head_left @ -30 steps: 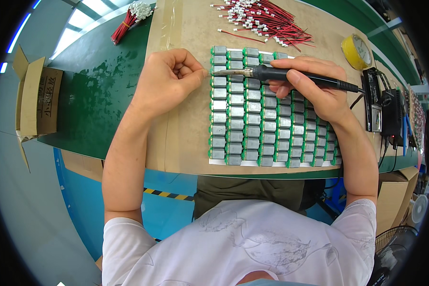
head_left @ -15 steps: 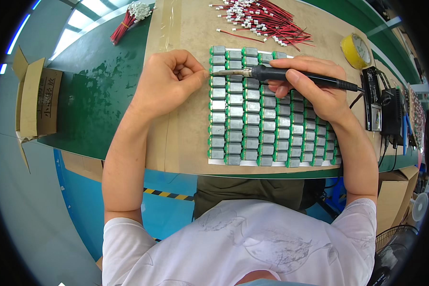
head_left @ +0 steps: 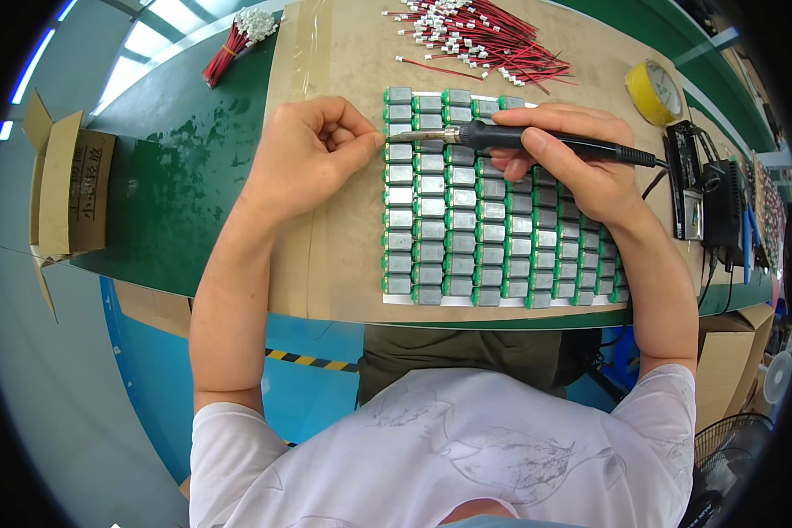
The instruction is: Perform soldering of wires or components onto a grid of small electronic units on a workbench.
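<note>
My right hand (head_left: 590,163) grips a black soldering iron (head_left: 510,136) by its handle, with the metal shaft pointing left. Its tip rests at or just over the left column of small green circuit boards with grey blocks (head_left: 460,221), near the upper end. Right beside that tip, my left hand (head_left: 315,158) pinches thumb and forefinger together at the column's left edge. Whatever lies between those fingertips is too small to make out. The boards stand in several close columns on a white sheet (head_left: 399,299), and my right hand covers part of the upper rows.
Red-and-black wires with white connectors (head_left: 488,40) lie heaped at the back, and a tied bundle (head_left: 238,42) sits back left. Yellow tape (head_left: 654,92) and a black soldering station (head_left: 722,207) are on the right. An open carton (head_left: 70,189) stands far left.
Both hands and the iron keep nearly the same pose at the left column. The whole view has shifted very slightly.
</note>
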{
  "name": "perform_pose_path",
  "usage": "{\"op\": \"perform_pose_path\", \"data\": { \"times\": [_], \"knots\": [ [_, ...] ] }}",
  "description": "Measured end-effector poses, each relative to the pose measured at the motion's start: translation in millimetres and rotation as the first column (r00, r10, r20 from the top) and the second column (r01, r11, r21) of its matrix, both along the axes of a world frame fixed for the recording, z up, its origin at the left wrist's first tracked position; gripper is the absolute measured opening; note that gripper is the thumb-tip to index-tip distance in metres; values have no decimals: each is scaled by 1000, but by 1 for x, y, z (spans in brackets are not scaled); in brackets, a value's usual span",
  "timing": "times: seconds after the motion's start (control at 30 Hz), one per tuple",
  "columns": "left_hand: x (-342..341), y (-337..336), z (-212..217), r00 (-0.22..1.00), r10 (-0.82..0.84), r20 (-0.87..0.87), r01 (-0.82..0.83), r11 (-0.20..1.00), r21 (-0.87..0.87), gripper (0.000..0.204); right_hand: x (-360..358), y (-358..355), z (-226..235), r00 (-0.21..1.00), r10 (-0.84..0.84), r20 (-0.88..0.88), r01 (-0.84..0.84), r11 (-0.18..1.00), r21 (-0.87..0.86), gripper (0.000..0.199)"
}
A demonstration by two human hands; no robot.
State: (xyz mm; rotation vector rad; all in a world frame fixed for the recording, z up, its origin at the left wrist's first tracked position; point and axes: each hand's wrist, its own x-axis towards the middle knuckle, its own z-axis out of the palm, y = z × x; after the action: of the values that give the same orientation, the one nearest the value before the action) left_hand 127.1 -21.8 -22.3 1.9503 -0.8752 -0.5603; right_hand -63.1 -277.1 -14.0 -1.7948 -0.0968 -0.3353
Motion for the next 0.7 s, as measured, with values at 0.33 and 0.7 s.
{"op": "perform_pose_path", "data": {
  "times": [0.33, 0.7],
  "knots": [
    [-9, -6, 13, 951, 207, -229, -244, 958, -149, 21, 1, -1, 1, 999, 15, 29, -17, 997, 76, 24],
    [-28, 6, 13, 919, 304, -250, -362, 902, -234, 22, -6, -11, 24, 1000, 12, 7, -13, 996, 86, 26]
  ]
}}
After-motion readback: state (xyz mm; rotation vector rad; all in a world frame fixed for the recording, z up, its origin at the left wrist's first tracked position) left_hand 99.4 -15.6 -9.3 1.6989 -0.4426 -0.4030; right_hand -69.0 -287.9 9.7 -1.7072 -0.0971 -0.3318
